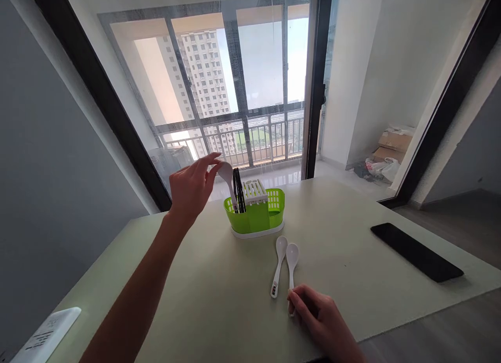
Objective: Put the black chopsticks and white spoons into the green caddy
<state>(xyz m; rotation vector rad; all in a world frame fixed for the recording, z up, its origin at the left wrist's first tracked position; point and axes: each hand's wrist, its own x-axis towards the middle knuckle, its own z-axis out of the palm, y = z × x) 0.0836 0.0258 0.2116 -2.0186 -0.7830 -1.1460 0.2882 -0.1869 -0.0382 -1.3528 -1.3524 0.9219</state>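
My left hand (193, 185) pinches a white spoon (229, 183) by its bowl, handle pointing down into the left compartment of a green utensil holder (256, 219). Black chopsticks (238, 190) stand beside it in that same compartment. The holder has a white slotted piece (254, 191) in its middle and a white base. My right hand (315, 313) is closed round the handle of a second white spoon (292, 256), which lies bowl-away on the table. Just left of it rests a third white spoon (281, 245), its handle toward me.
The pale table (219, 300) carries a long black object (417, 252) at the right. A white object with dark slots (49, 334) sits at the near left edge. Behind the table is a glass door with a dark frame (313, 91); cardboard boxes and bags (391, 149) lie beyond.
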